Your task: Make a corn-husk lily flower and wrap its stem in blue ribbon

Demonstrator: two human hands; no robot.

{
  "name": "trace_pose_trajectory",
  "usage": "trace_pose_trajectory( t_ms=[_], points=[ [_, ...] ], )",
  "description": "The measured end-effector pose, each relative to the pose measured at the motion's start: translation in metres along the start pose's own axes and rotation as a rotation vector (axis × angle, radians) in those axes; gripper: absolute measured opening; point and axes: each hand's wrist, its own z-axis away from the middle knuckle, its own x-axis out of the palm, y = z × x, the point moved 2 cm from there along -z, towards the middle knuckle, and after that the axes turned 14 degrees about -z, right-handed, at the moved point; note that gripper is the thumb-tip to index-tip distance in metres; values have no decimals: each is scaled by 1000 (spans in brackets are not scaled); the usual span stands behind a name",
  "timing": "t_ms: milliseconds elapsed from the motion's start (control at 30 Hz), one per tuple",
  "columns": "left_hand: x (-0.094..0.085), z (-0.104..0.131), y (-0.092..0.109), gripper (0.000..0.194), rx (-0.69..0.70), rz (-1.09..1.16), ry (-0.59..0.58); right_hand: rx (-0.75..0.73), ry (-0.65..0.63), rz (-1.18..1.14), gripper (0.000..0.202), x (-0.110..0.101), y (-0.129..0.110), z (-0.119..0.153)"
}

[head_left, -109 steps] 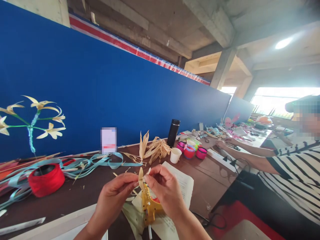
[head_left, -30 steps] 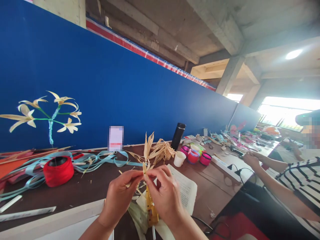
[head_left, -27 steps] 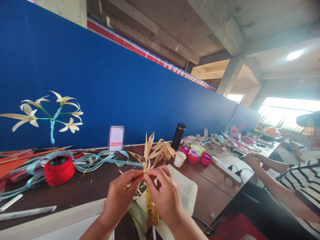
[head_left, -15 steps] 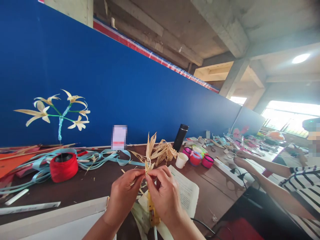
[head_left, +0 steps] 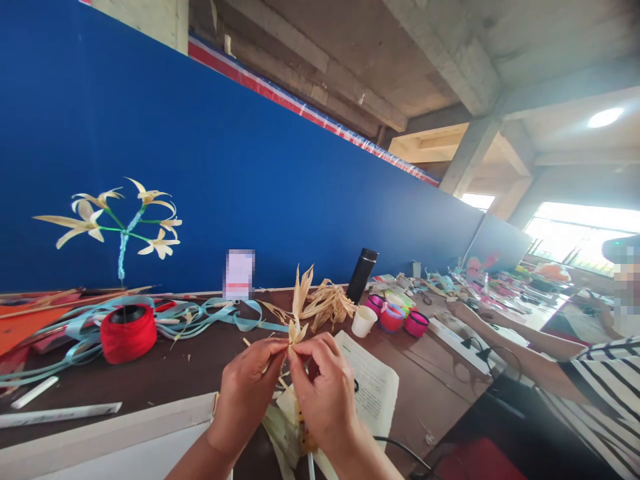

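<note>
Both of my hands meet at the middle of the table, fingertips pinched together. My left hand point(head_left: 249, 387) and my right hand point(head_left: 327, 383) grip the base of a small pale husk flower point(head_left: 297, 332), whose petals stick up above the fingers. Behind it lies a pile of dried husks point(head_left: 330, 303). Beneath my right hand a yellow tool point(head_left: 306, 437) is partly hidden, beside pale husk pieces point(head_left: 283, 433) and a printed sheet point(head_left: 375, 380).
A red ribbon spool point(head_left: 128, 337), blue ribbons and a husk flower stem point(head_left: 123, 250) stand left. A white box point(head_left: 125, 433) lies in front. A white cup point(head_left: 363, 321), black bottle point(head_left: 362, 275) and pink containers point(head_left: 416, 323) are right, near a person in striped sleeves.
My right hand has shifted slightly, covering more of the yellow tool. The other person's arms at the right have moved farther forward over the table.
</note>
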Motion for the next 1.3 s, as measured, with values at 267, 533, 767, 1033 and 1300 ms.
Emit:
trace_pose_trajectory(
  t_ms=[267,533,767,1033,1300],
  points=[
    [4,-6,-1,17,-544,497,-170,24,-11,-89,15,-14,5,6],
    [14,-7,-7,31,-800,920,-149,157,-114,-11,14,-24,24,9],
    [13,-11,-25,26,-868,1027,-94,222,-359,208,16,-7,42,3],
    [19,-10,-43,18,-912,1053,-67,169,-639,497,19,22,55,-5],
    [20,-6,-46,20,-920,1059,-61,92,-855,628,15,42,43,-6]
  ],
)
